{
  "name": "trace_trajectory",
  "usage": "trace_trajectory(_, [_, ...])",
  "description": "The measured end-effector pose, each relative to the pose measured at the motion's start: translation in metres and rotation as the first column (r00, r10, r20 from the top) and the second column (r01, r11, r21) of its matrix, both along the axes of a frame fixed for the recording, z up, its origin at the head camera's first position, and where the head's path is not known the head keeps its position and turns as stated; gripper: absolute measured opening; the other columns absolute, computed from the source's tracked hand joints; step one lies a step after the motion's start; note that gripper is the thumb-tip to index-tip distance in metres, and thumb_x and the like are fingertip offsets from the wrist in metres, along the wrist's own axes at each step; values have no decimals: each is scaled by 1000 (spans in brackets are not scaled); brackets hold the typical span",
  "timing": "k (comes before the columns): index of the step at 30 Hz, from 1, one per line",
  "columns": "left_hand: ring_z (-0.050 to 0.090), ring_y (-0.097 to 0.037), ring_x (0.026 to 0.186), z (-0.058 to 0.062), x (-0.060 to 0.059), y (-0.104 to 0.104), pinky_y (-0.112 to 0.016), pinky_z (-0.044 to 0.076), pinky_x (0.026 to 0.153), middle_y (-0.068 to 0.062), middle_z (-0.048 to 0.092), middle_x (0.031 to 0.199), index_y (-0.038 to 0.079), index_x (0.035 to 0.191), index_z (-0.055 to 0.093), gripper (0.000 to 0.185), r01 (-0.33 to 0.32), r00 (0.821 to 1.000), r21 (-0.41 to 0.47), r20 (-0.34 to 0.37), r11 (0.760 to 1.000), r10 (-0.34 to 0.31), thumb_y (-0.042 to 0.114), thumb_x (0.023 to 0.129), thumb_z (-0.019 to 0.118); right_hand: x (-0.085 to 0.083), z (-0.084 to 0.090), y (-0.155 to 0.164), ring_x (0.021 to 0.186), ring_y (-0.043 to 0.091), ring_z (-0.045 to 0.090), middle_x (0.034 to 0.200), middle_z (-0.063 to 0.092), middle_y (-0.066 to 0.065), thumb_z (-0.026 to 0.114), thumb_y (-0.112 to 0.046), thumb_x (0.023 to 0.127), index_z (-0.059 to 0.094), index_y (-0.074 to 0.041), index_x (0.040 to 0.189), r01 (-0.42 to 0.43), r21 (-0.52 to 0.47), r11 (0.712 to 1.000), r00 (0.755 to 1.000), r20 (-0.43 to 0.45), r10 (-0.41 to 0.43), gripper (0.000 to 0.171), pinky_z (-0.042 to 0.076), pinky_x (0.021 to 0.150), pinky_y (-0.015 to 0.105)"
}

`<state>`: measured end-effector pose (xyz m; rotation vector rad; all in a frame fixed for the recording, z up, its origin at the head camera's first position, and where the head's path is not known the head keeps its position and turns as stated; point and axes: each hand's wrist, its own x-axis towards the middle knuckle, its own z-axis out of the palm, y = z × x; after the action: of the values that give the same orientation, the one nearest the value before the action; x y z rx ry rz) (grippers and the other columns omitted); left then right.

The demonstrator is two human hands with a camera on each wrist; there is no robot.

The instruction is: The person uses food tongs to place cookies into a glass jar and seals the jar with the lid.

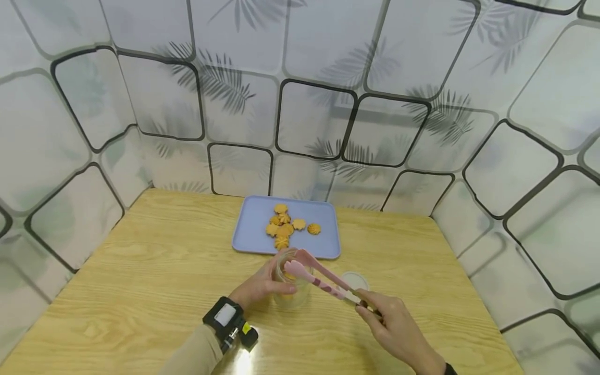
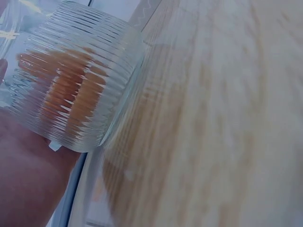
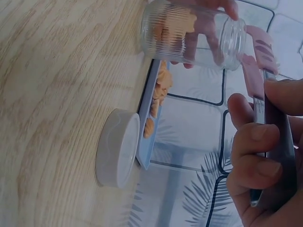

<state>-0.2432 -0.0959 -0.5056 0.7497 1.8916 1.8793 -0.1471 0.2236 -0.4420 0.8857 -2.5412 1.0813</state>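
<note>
My left hand (image 1: 260,286) grips a ribbed clear glass jar (image 1: 291,300) from its left side, with the thumb across the front. Several golden cookies (image 3: 176,22) are inside the jar, gathered toward its bottom. In my right hand (image 1: 398,324) is a pair of tongs (image 1: 295,269) with pink tips and metal handles, the fingers wrapped around the handles. The tong tips are spread slightly and stand right at the jar's open mouth. Nothing shows between them.
Behind the jar, a blue tray (image 1: 251,229) holds several cookies (image 1: 286,229), mostly grouped at its middle. A round white lid (image 3: 113,149) lies on the wooden table (image 1: 154,271) to the right of the jar. Patterned curtain (image 1: 244,169) encloses the back and sides.
</note>
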Motion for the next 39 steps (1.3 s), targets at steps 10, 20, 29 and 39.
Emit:
trace_trajectory(10, [39, -43, 140, 3, -3, 0, -45, 47, 102, -30, 44, 148, 13, 153, 35, 77, 39, 998, 115, -63, 993, -32, 16, 88, 75, -51, -12, 6, 49, -9, 32, 75, 63, 2, 66, -3, 97, 69, 8, 118, 199, -24, 980, 980, -14, -200, 24, 32, 40, 16])
trace_trajectory(20, [38, -44, 139, 0, -3, 4, -47, 48, 100, -32, 43, 148, 14, 155, 33, 79, 62, 997, 107, -56, 992, -57, 17, 88, 75, -107, -36, 5, 85, 28, 71, 105, 75, 19, 62, -20, 101, 65, 3, 128, 341, 266, 901, 919, 107, -380, 36, 57, 71, 43])
trace_trajectory(29, [35, -44, 141, 2, 0, 4, -45, 53, 92, -29, 41, 150, 17, 157, 31, 80, 67, 998, 121, -12, 990, -67, 18, 90, 75, -128, -35, -4, 60, 15, 49, 76, 61, 5, 60, -20, 101, 65, 6, 123, 336, 345, 876, 906, 136, -401, 34, 36, 53, 29])
trace_trajectory(39, [37, -46, 140, 3, 1, 3, -44, 53, 94, -30, 43, 148, 15, 156, 31, 80, 57, 998, 118, -21, 991, -55, 18, 89, 75, -134, -39, -8, 67, 16, 56, 84, 67, 10, 58, -18, 102, 66, 5, 118, 290, 376, 880, 906, 188, -379, 29, 43, 57, 31])
